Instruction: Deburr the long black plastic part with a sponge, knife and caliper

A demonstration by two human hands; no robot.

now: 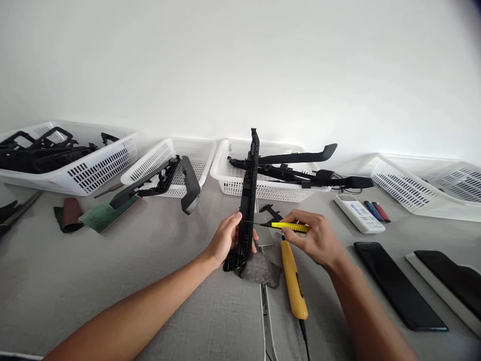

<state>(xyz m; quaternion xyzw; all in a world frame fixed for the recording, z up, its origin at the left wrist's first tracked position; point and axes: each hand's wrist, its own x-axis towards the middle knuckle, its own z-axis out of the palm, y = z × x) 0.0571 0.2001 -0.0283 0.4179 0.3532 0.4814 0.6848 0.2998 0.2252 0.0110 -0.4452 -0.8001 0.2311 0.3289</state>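
My left hand [222, 238] grips a long black plastic trim piece [248, 200] near its lower end, holding it upright with the ribbed inner side towards me. In my right hand [310, 234] is a thin pointed tool with a yellow grip [291, 226]. Its slim dark tip points left and reaches the edge of the trim piece; whether they touch, I cannot tell. Under my right hand lies a yellow corded hand tool [293, 281]. A crumpled grey cloth [262, 269] lies beside the trim piece's lower end. Behind the yellow tool is a black caliper [271, 210].
White baskets stand along the wall: one [101, 168] full of black parts, one [203, 150] with fewer, another [235, 186] with long trims overhanging. A fourth basket [402, 188] is far right. A white device [358, 213], a black phone [398, 283] and green sandpaper [108, 214] lie on the table.
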